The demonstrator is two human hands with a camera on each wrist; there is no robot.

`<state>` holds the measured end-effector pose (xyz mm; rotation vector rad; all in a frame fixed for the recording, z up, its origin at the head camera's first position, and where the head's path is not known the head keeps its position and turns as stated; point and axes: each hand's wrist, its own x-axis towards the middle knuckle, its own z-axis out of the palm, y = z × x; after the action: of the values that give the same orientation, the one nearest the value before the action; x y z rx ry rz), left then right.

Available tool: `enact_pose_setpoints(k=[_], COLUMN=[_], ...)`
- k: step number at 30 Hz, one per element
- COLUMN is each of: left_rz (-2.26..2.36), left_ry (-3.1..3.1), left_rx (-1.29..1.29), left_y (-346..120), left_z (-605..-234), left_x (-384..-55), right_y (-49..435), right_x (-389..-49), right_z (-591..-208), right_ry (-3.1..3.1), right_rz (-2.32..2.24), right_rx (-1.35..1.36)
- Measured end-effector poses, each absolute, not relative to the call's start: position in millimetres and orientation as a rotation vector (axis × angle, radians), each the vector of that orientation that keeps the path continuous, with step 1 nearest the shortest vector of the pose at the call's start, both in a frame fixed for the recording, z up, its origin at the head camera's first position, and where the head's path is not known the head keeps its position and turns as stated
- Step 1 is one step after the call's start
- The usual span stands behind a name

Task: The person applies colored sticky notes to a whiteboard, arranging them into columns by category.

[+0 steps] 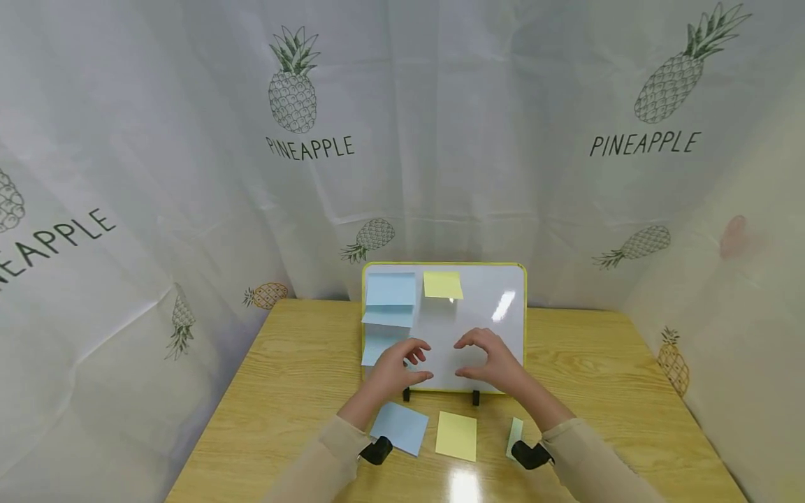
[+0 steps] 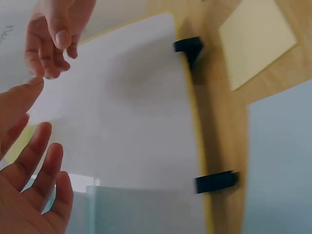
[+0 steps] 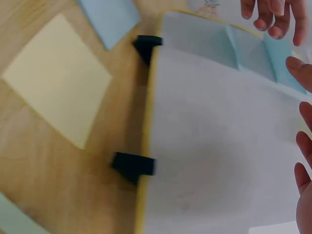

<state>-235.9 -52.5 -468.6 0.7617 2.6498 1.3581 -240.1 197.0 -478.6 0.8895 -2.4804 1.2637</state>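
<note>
Both hands hover in front of a yellow-edged whiteboard point(image 1: 490, 321) propped on black feet. My left hand point(image 1: 396, 368), fingers loosely bent, is near the board's lower left with nothing in it. Facing it, my right hand point(image 1: 493, 360) has its thumb and fingers apart, also holding nothing. Blue sticky notes point(image 1: 390, 289) run down the board's left side, the lowest partly behind my left hand. One yellow sticky note point(image 1: 443, 285) sticks near the top middle. In the left wrist view, the spread fingers point(image 2: 34, 156) are in front of the board.
On the wooden table point(image 1: 302, 363) before the board lie a blue sticky pad point(image 1: 402, 427), a yellow sticky pad point(image 1: 456, 436) and a narrow pale green pad point(image 1: 514, 436), partly covered by the right wrist camera point(image 1: 531, 455). A pineapple-print curtain point(image 1: 465, 140) hangs behind.
</note>
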Motion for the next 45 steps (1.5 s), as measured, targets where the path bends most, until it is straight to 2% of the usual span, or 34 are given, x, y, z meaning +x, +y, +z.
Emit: enact_pose_setpoints(k=[13,25,32,45], left_rz=[1.153,0.848,0.762,0.805], left_ry=[2.600,2.743,2.709,2.695], left_rx=[0.770,0.876,0.807,0.856], left_y=[-43,-38,-36,-38], left_z=[-530,-586,-598,-595], left_x=[-212,-203,-198,-192], right_y=[196,196,197,199], right_x=[-209,-182,-175,-168], right_z=[-543,-585,-605,-609], right_ry=[-2.456,-2.772,-2.804,-2.731], right_rz=[1.128,1.123,0.995,1.118], right_rx=[1.057,0.929,0.973,0.985])
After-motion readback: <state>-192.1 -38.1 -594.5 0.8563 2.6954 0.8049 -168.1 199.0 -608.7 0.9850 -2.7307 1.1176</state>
